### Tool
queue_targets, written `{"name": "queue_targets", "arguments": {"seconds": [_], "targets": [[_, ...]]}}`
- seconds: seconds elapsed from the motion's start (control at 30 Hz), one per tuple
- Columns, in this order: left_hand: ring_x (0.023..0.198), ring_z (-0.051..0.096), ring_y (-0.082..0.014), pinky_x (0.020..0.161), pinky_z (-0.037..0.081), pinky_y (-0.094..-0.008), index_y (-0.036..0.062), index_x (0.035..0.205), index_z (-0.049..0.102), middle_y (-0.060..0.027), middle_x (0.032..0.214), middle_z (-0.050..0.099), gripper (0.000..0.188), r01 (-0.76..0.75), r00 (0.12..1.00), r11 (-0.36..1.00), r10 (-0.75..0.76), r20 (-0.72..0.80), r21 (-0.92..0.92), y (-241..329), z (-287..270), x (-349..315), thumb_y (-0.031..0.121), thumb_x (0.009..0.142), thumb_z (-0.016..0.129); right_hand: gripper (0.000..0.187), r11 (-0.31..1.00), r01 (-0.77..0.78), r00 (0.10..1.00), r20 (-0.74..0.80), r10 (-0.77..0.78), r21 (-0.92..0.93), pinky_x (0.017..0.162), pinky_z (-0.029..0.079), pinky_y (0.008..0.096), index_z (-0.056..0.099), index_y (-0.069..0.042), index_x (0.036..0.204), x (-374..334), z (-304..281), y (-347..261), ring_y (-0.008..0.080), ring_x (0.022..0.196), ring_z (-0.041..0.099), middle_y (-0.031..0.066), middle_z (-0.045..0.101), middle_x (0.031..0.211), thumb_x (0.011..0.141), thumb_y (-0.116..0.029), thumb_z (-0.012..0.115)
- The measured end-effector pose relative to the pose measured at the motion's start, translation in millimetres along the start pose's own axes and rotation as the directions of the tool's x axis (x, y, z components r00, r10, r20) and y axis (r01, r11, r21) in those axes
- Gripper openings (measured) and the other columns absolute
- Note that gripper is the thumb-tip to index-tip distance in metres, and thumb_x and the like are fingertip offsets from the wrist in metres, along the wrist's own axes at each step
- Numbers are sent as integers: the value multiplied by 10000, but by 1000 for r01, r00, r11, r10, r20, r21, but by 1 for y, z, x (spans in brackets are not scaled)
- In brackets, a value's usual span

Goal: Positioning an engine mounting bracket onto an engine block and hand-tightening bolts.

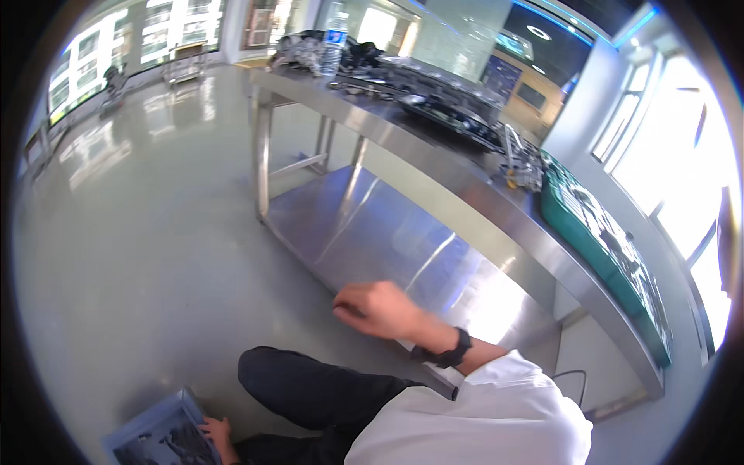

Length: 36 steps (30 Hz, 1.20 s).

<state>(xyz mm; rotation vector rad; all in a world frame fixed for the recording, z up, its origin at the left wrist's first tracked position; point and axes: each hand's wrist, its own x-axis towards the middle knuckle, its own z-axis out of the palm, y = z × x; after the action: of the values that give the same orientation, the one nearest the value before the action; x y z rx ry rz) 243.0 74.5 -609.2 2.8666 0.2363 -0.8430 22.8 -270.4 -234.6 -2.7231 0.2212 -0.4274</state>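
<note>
Fingers [208, 425] of left hand [219, 434] touch blue bin [143, 431] holding dark parts [167, 446].

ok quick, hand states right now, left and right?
Left hand: fingers on the rim of the grey bin on the floor; grip cannot be told.
Right hand: loosely curled over the lower steel shelf, holding nothing visible.

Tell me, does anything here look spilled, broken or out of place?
Nothing looks spilled or broken. One oddity: a grey bin of dark parts sits on the floor rather than the steel table, with the left hand on its edge.
</note>
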Motion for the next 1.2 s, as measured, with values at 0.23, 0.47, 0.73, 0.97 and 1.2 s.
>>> {"name": "queue_targets", "arguments": {"seconds": [0.23, 0.47, 0.73, 0.97, 1.2], "targets": [[1246, 307, -487, 1017, 324, -465, -36, 1383, 86, -374, 1379, 140, 901, -82, 981, 997, 81, 178, -7, -21, 9, 119, 379, 789, 623, 65, 924, -263, 786, -617, 39, -278, 546, 472, 309, 593, -9, 792, -82, -148, 6, 230, 604, 601, 92, 575, 681, 734, 13, 613], [932, 503, -564, 622, 408, -704, -15, 937, 655, -265, 972, 592, 417, -352, 640, 273, 768, 18, 896, -95, 46, 78, 358, 827, 505, 49, 724, -579, 609, -789, 76, -376, 586, 471, 287, 588, 20, 801, -137, -215, -10, 209, 623, 595, 112, 571, 708, 752, 26, 591], [664, 587, -325, 561, 443, -512, 71, 810, 678, -148, 756, 626, 193, -576, 560, 58, 755, 342, 815, -101, 28, 119, 189, 804, 527, 89, 293, -762, 567, -813, -132, -578, 706, 452, 351, 588, -8, 827, -253, -247, -20, 294, 755, 580, 113, 589, 785, 741, 15, 581], [712, 595, -365, 608, 431, -551, 68, 883, 644, -192, 795, 629, 284, -874, 401, 100, 701, 590, 475, -24, 40, 115, 266, 890, 440, 244, 159, -986, 45, -996, -74, -56, 871, 384, 378, 570, -1, 1019, -380, -293, 14, 306, 983, 529, 143, 557, 1053, 879, -182, 487], [639, 559, -217, 581, 449, -374, 16, 933, 624, -112, 735, 604, 267, -935, 330, 334, 693, 640, 121, 79, 10, 5, 245, 909, 488, 277, 273, -937, 238, -971, 36, -219, 825, 422, 367, 560, 1, 1018, -369, -296, 10, 287, 1025, 526, 155, 522, 1119, 863, -225, 521]]}}
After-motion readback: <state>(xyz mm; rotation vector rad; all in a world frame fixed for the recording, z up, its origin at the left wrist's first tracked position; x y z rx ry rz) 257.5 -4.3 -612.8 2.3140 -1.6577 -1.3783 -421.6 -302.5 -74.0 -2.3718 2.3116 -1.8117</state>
